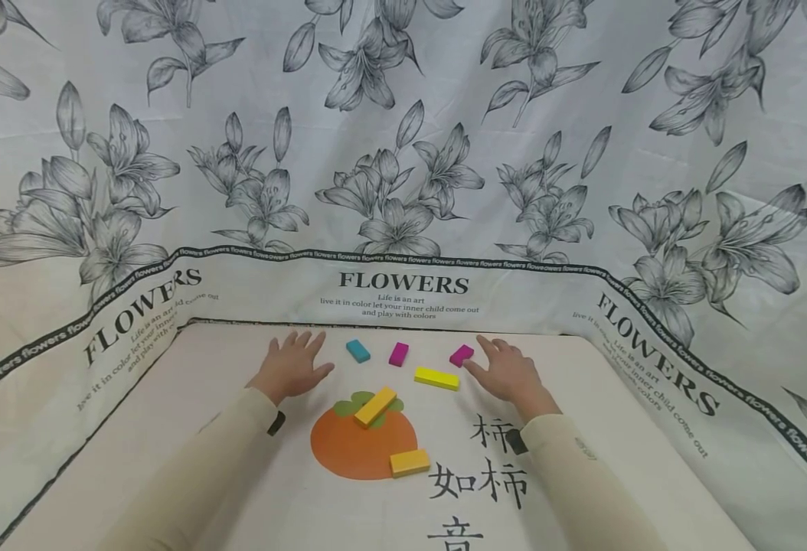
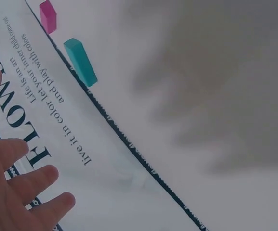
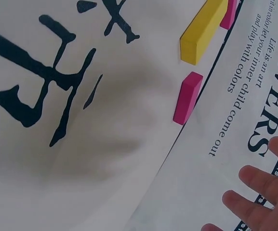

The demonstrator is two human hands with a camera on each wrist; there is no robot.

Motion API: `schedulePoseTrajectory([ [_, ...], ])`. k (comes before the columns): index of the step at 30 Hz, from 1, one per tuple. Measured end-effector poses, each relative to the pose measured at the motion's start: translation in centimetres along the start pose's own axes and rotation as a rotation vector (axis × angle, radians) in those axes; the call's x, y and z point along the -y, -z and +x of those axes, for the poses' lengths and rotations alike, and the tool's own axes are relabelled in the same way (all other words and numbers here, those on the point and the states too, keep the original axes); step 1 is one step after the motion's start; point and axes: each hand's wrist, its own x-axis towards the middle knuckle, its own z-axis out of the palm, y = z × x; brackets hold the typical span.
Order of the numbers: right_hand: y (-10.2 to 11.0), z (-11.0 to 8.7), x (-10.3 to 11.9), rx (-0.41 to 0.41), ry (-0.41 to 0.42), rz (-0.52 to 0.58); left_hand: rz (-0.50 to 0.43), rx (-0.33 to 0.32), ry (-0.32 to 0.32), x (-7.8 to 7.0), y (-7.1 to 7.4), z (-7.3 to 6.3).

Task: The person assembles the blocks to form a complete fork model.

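Note:
My left hand is over the far left of the table, fingers spread, holding nothing; a teal block lies to its right. On the other side my right hand, also spread, is nearest to a magenta block, partly beside its thumb in the head view. The right wrist view shows this magenta block apart from the fingers. Between the hands lie a second magenta block and a long yellow block. Two orange-yellow blocks, one upper and one lower, lie on the printed persimmon.
The pale table top carries black printed characters at the front right. White cloth with flower drawings and lettering rises along the back and both sides. Dark bands show at both sleeve cuffs.

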Motion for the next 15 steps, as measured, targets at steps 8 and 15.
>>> schedulePoseTrajectory([
  [8,-0.4,-0.2,1.1,-0.012,0.002,0.008,0.019,-0.011,-0.028,-0.4,-0.6,-0.7],
  [15,-0.7,-0.5,1.7,-0.022,0.025,0.028,-0.022,-0.022,-0.041,-0.9,-1.1,-1.2],
])
